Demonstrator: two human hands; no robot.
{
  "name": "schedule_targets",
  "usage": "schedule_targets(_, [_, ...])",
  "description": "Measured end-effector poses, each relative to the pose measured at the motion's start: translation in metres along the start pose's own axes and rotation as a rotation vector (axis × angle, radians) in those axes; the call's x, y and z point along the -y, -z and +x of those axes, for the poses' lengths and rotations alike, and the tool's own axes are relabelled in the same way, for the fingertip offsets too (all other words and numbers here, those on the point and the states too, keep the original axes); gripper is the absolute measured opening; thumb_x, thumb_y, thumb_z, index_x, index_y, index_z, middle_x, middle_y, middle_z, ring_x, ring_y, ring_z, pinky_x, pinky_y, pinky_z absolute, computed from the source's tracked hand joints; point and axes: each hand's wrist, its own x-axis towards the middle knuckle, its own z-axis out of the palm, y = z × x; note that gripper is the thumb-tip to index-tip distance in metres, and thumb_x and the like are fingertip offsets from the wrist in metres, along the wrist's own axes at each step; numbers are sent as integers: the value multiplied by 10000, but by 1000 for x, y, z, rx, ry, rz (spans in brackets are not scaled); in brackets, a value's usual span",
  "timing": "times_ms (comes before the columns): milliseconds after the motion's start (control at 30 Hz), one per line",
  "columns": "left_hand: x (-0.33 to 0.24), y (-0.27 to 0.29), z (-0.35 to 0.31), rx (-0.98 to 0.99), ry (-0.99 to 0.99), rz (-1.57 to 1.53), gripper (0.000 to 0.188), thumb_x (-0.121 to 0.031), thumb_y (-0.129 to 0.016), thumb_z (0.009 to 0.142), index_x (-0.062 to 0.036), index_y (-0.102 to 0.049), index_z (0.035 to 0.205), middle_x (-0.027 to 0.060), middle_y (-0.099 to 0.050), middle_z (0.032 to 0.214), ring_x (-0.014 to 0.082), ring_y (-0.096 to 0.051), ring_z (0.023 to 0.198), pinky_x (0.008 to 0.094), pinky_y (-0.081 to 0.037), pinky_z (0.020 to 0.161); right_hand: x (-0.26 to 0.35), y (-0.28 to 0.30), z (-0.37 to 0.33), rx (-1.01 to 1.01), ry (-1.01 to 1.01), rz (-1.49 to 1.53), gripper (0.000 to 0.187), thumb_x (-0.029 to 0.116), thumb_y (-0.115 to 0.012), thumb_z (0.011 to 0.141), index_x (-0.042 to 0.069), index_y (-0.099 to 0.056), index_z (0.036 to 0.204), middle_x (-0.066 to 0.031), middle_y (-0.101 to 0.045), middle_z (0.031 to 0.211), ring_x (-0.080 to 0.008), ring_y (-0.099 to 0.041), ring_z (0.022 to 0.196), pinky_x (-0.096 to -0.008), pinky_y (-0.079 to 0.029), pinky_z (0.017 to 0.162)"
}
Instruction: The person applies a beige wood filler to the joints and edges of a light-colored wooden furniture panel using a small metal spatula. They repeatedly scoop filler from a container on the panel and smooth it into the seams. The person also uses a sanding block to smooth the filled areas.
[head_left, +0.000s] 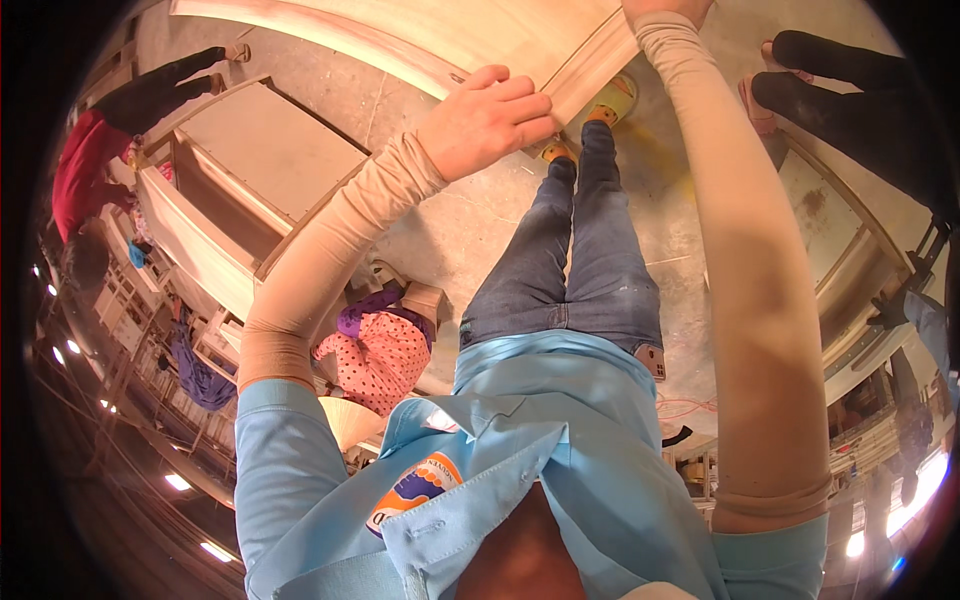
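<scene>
A large pale wooden panel (pixel 490 35) with raised edge rails reaches in from the top of the head view. My left hand (pixel 490 120) is at its near corner, fingers bent and closed around the edge; the fingertips are partly hidden. At the upper edge of the picture, my right hand (pixel 668 8) is beside the panel's right rail (pixel 597 72). Only its wrist side shows, and its fingers are cut off. Beige sleeves cover both forearms. My feet in yellowish shoes (pixel 612 98) stand just below the panel's near corner.
A wooden cabinet-like frame (pixel 270 150) stands at left, with a person in red (pixel 85 175) beyond it. Another person in a dotted pink top (pixel 385 360) is low at my left. At right, dark-trousered legs (pixel 840 95) are near another wooden piece (pixel 825 215).
</scene>
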Motion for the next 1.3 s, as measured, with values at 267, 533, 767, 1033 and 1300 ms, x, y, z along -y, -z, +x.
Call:
schedule_targets(267, [-7, -9, 5, 22, -67, 40, 267, -171, -623, 755, -141, -635, 1021, -51, -553, 972, 131, -536, 918, 310, -419, 864, -2, 5, 2, 6, -14, -7, 547, 254, -576, 883, 153, -485, 1414, -65, -387, 1524, -304, -295, 1422, -547, -178, 1168])
schedule_targets(533, [-1, -7, 10, 57, -171, 67, 232, -164, -623, 754, -126, -628, 983, -28, -539, 989, 138, -537, 935, 325, -445, 864, -2, 7, 2, 11, -12, -18, 549, 251, -576, 884, 153, -483, 1416, -69, -385, 1527, -311, -297, 1421, -549, -179, 1166])
schedule_targets(767, [10, 1, 6, 110, -200, 67, 220, -163, -618, 757, -119, -626, 972, -12, -524, 956, 156, -538, 932, 320, -452, 864, 0, 5, 2, 7, -8, 9, 548, 256, -579, 882, 149, -489, 1411, -75, -390, 1523, -315, -303, 1417, -550, -182, 1162])
schedule_targets(1033, [56, 16, -26, 76, -153, 224, 297, -136, -631, 776, -137, -682, 1069, 2, -600, 1013, 172, -561, 946, 342, -446, 915, 0, 5, 2, -2, -9, 18, 547, 247, -588, 878, 159, -490, 1409, -66, -399, 1512, -309, -309, 1413, -549, -194, 1157])
schedule_targets(1300, [95, 84, -77, -126, 390, 374, 172, -110, -740, 790, -124, -696, 955, -1, -646, 871, 191, -615, 831, 306, -436, 820, -1, -1, 1, 8, -8, -26, 557, 261, -584, 882, 175, -477, 1422, -54, -389, 1523, -299, -305, 1418, -567, -190, 1154])
